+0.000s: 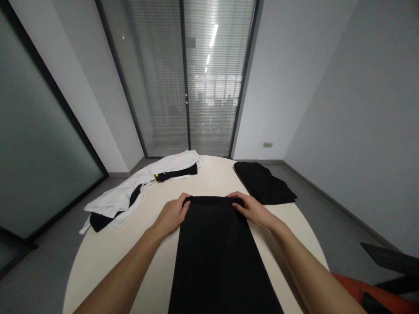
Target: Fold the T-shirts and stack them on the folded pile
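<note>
A long black garment (218, 253) lies flat on the table and runs off the lower edge of the view. Its exact kind does not show. At its far left corner, my left hand (173, 214) is closed on the edge, thumb on the near side. My right hand (252, 210) grips the far right corner in the same way, with its fingers curled over the top. Between both hands the far edge is a straight, slightly raised band. The fingertips behind that edge are partly hidden.
The round cream table (153, 257) carries a pile of white and black clothes (144, 176) at the left. A folded black garment (263, 183) lies at the far right. Beyond stands a glass partition with blinds (212, 113). An orange and black chair (369, 290) is at the lower right.
</note>
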Demonstrator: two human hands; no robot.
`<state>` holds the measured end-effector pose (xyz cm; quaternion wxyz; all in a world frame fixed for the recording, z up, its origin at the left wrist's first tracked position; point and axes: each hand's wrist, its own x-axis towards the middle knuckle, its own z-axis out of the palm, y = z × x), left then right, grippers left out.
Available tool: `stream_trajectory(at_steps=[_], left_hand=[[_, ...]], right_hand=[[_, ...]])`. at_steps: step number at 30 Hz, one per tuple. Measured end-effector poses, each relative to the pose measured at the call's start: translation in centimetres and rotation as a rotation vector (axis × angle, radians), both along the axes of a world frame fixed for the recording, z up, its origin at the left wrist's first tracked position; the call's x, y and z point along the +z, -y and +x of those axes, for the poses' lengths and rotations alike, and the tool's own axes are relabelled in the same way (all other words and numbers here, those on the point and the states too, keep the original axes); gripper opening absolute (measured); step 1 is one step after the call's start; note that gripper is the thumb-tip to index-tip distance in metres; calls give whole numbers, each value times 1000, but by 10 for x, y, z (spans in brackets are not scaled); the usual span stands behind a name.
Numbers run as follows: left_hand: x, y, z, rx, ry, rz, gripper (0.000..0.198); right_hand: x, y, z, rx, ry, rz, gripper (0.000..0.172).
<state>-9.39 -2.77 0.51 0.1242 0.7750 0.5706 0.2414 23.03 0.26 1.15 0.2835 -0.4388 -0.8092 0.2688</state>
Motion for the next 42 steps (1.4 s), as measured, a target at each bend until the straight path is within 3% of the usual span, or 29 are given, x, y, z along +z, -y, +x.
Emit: stream_trajectory(at_steps=[7,17,22,25,29,36,42], left_hand=[[-12,-15,7,171,-9,6,19],[-24,-23,3,203,256,23,19],[-27,-23,4,202,351,-3,29],[-24,-19,5,238,288,-8,31],[-22,-16,5,307,121,-13,31],[-29,-20,2,249,-36,109,42],[-21,-17,3,241,-66,159,45]], right_hand=[[-26,-21,-5,-188,63,32,42],[-27,-23,-7,-318,-31,6,40],[-29,-25,-4,-298,-82,-37,47],[-33,-24,5,-265,-167,-98,56],[-34,-23,10,-248,-180,-65,48],[-34,-24,1,-196,148,149,36],[-26,-15,-6,-291,293,238,41]])
